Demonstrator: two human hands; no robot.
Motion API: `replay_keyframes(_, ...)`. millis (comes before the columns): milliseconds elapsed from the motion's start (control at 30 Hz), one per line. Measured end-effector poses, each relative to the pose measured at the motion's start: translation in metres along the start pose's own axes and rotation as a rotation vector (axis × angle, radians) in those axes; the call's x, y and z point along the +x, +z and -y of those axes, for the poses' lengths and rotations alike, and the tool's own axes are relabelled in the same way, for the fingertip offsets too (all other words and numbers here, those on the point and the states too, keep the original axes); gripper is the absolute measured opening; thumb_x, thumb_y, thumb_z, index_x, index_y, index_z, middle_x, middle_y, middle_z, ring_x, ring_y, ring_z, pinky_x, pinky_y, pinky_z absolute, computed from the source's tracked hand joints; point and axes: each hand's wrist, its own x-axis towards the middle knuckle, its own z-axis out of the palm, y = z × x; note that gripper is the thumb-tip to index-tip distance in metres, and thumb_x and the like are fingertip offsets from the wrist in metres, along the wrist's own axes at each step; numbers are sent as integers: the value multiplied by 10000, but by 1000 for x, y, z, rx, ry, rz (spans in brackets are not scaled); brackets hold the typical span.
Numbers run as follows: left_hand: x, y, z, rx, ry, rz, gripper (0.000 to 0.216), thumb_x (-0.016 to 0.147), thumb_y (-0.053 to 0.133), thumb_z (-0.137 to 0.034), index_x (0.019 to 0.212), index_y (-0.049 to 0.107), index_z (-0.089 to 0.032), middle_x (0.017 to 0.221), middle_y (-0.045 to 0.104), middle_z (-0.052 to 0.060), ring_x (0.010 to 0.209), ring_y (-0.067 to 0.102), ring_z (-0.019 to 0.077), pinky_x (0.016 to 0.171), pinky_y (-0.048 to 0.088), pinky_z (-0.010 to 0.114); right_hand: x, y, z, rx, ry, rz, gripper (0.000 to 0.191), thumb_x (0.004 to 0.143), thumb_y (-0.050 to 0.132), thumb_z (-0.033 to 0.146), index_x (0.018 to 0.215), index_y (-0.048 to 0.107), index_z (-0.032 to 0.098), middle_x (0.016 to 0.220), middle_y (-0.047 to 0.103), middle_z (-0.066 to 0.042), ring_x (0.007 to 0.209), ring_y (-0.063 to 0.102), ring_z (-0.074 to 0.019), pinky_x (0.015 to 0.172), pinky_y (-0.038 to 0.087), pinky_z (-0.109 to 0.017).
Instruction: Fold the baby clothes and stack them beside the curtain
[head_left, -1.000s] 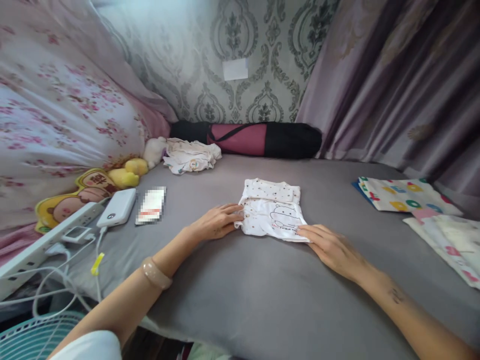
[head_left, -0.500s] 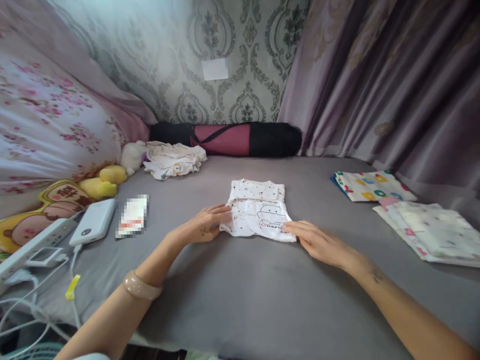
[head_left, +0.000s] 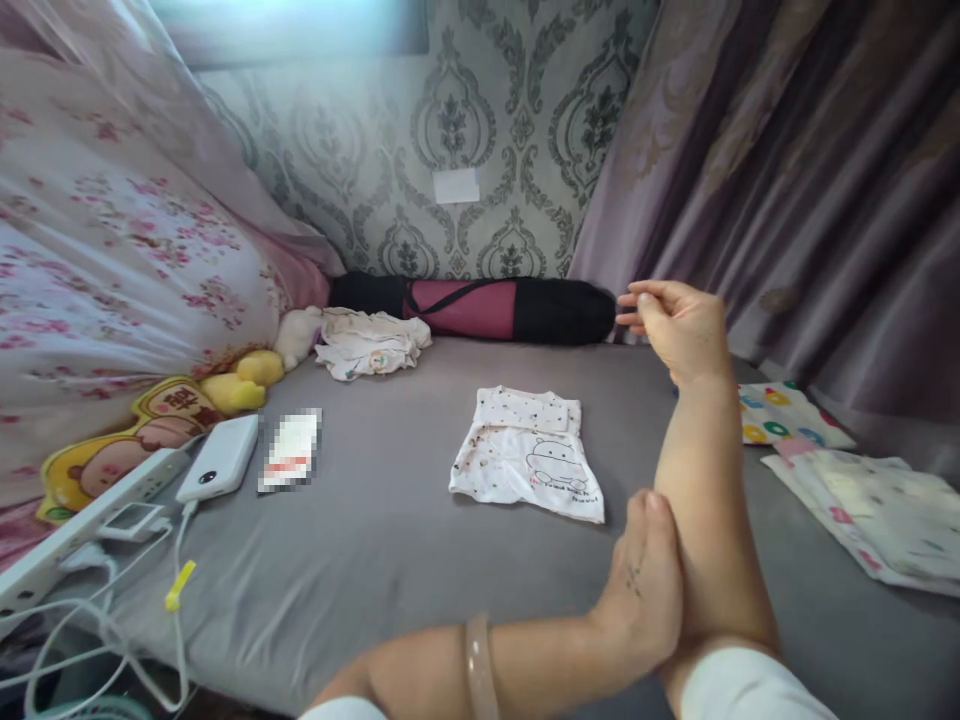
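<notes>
A small white baby garment (head_left: 531, 456) with a cartoon animal print lies folded flat on the grey bed sheet (head_left: 390, 540). Neither hand touches it. My right hand (head_left: 677, 328) is raised in the air, wrist bent, fingers loosely apart and holding nothing. My left hand (head_left: 643, 590) reaches across below it and wraps round my right forearm near the elbow. A pale bangle sits on my left wrist.
A heap of baby clothes (head_left: 372, 342) and a black-and-maroon roll bag (head_left: 480, 306) lie by the far wall. Folded patterned cloths (head_left: 847, 470) rest at the right. A power bank (head_left: 219, 470), power strip, cables and plush toys (head_left: 225, 390) sit at the left, beside a floral quilt.
Both hands left the folded garment. My right arm rose into the air, and my left hand crossed over and took hold of my right forearm.
</notes>
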Motion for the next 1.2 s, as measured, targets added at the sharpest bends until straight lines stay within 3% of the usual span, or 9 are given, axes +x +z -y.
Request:
replay_keyframes(167, -29, -14, -3, 140, 175, 225, 797, 907, 350, -628, 1518, 214, -135, 1538, 307, 158, 1456, 197, 267, 1199, 143, 371, 4, -24, -29, -14, 141, 88, 153, 881, 590, 260, 965, 660, 152, 835, 725, -40, 611, 670, -97, 534, 534, -194)
replay_keyframes(300, -37, -23, -3, 237, 185, 327, 655, 903, 394, -606, 1390, 448, -172, 1315, 563, 158, 1216, 514, 296, 1055, 378, 438, 11, -51, -48, -65, 165, 5, 117, 885, 598, 243, 933, 650, 150, 799, 714, -36, 591, 663, -106, 543, 529, -216)
replay_keyframes(400, -35, -26, 14, 320, -122, 358, 688, 838, 420, -711, 1181, 612, -147, 1004, 695, 138, 936, 639, 284, 886, 485, 443, 15, -68, -55, -110, 196, -47, 104, 896, 567, 201, 937, 642, 140, 817, 717, -50, 587, 660, -108, 538, 513, -216)
replay_keyframes(500, -24, -21, 36, 220, -518, 340, 883, 731, 343, -866, 1001, 683, -97, 852, 707, 166, 847, 666, 312, 810, 515, 473, 17, -78, -48, -128, 195, -126, 136, 910, 507, 127, 966, 630, 125, 856, 724, -77, 592, 646, -87, 533, 482, -191)
replay_keyframes(633, 2, -11, 42, -264, -520, 360, 920, 733, 305, -875, 1128, 657, -123, 1116, 684, 188, 1036, 643, 328, 893, 497, 489, 12, -70, -18, -50, 159, -214, 191, 941, 441, 125, 1052, 596, 127, 956, 725, -96, 673, 657, -75, 564, 479, -176)
replay_keyframes(800, 36, -13, 29, -606, -459, 325, 715, 837, 440, -716, 1254, 602, -158, 1333, 592, 124, 1236, 541, 261, 1088, 366, 383, 5, -46, -1, 113, 236, -126, 294, 999, 325, 211, 1249, 477, 181, 1175, 670, -49, 922, 664, -70, 721, 520, -198)
replay_keyframes(933, 43, -22, 20, -672, -451, 328, 665, 881, 422, -648, 1287, 578, -145, 1320, 601, 129, 1232, 541, 283, 1098, 340, 412, 13, -43, -28, 455, 276, -131, 242, 972, 400, 252, 1155, 556, 282, 1050, 703, 26, 994, 652, -92, 710, 542, -203)
replay_keyframes(1033, 37, -31, 11, -619, -400, 372, 691, 895, 335, -676, 1293, 572, -162, 1317, 604, 119, 1242, 526, 295, 1092, 321, 432, 22, -51, -53, 846, 354, -133, 168, 917, 486, 226, 971, 622, 307, 846, 709, 64, 848, 685, -109, 598, 538, -203)
replay_keyframes(1200, 29, -43, 2, -602, -353, 445, 790, 841, 293, -769, 1261, 585, -167, 1318, 595, 125, 1251, 495, 327, 1060, 313, 445, 26, -58, -74, 1501, 564, -215, 263, 895, 426, 122, 918, 631, 285, 665, 668, 73, 563, 637, -103, 487, 499, -210)
